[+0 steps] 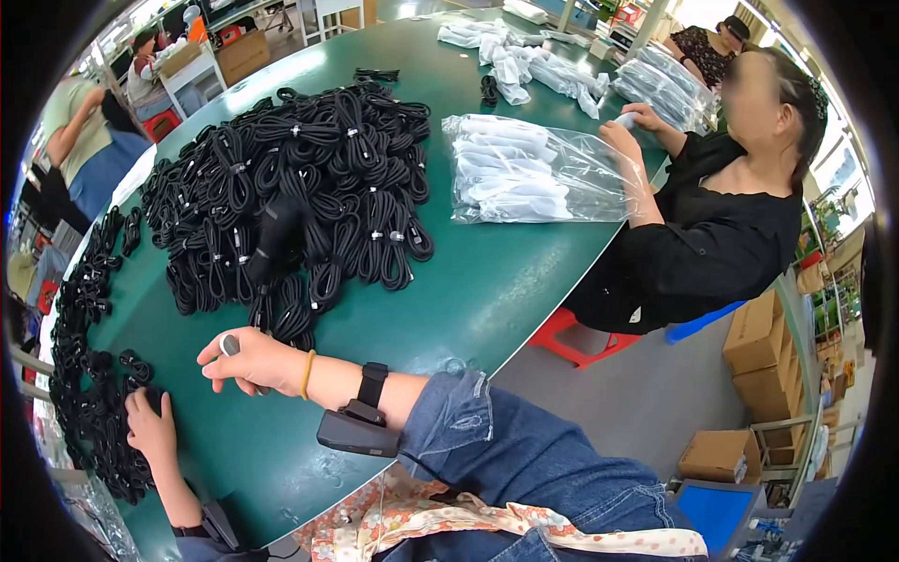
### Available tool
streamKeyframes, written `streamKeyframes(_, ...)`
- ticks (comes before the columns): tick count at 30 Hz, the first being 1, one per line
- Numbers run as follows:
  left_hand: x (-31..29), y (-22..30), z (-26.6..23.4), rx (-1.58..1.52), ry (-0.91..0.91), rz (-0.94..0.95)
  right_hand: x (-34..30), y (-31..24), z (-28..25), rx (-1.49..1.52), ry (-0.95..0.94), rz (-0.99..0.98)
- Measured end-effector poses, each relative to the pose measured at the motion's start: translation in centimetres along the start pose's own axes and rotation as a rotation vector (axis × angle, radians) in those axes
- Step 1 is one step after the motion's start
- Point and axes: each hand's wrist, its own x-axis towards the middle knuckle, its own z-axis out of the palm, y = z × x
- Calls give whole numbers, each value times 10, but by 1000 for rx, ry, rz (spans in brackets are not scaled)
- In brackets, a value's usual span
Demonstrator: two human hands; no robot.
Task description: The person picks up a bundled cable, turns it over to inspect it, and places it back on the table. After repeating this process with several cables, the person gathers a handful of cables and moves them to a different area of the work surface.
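My left hand (pixel 152 433) is at the left edge of the table, with thumb and fingers around a black coiled cable (pixel 155 401) that they partly hide. Closed around a short grey, pen-like stick (pixel 229 346), my right hand (pixel 255 360) hovers over the green table, just in front of a large pile of black cables (pixel 309 178). These cables are wound into bundles, several with small pale tags. More black cable bundles (pixel 84 356) lie in a long row along the left rim, beside my left hand.
The green table (pixel 487 300) curves away from me. At right, a person in black (pixel 702 225) handles a clear bag of white packets (pixel 515 164). More bagged packets (pixel 665 84) lie farther back. A red stool (pixel 581 339) and cardboard boxes (pixel 721 456) stand at the right.
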Motion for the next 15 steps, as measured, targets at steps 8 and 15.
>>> streamKeyframes(8,-8,-11,0,-45,-536,-124,0,-1,0,-17,16,10)
streamKeyframes(15,-20,-8,-31,-859,-279,-230,6,13,2,-114,39,-45)
